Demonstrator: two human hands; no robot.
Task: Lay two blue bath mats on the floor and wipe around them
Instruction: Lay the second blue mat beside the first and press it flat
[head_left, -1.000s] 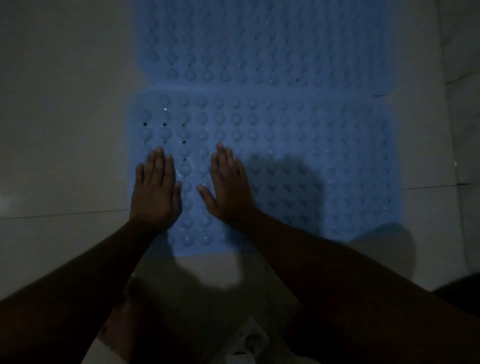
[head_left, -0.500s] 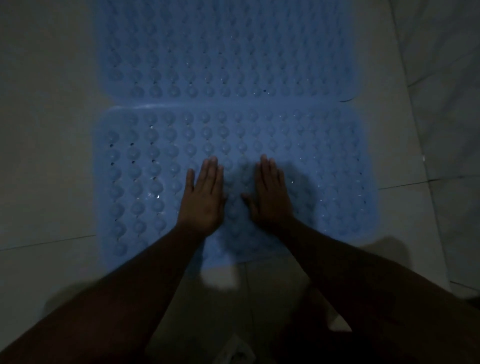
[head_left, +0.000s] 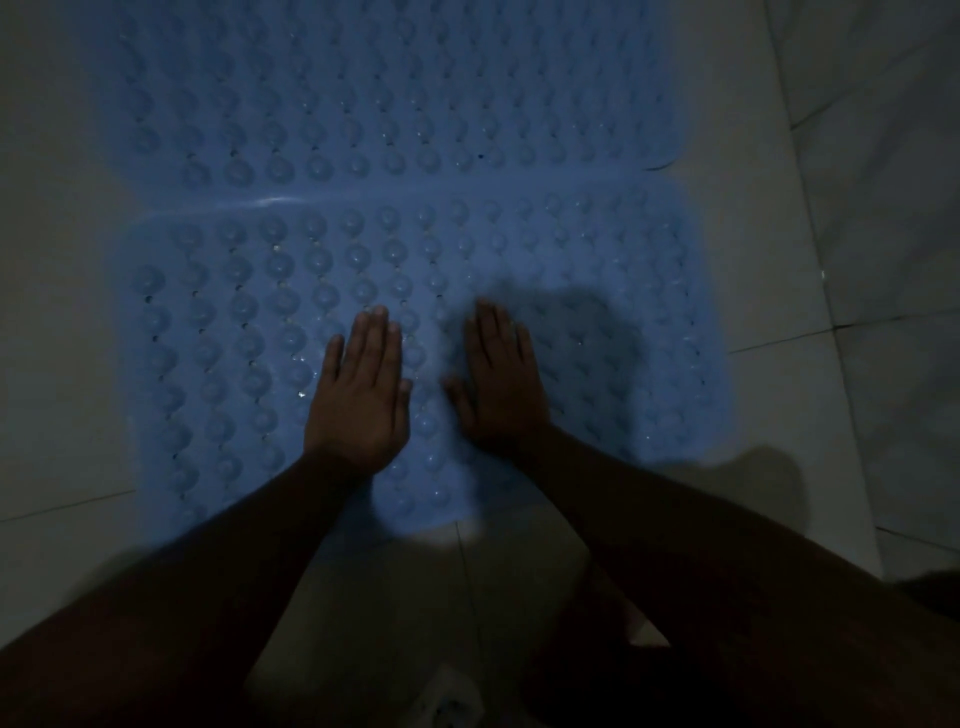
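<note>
Two blue bath mats with round suction bumps lie flat on the pale tiled floor, edge to edge. The near mat (head_left: 613, 270) fills the middle of the view and the far mat (head_left: 395, 88) lies beyond it. My left hand (head_left: 361, 395) presses flat on the near mat, fingers straight and together. My right hand (head_left: 501, 382) presses flat beside it, a palm's width to the right, fingers straight. Neither hand holds anything.
Pale floor tiles (head_left: 779, 395) with dark grout lines surround the mats on the left, right and near sides. A crumpled whitish thing (head_left: 452, 699) lies at the bottom edge between my arms. The light is dim.
Both hands have slid to the right across the near mat, from its left edge to its middle, staying flat. The camera has shifted with them.
</note>
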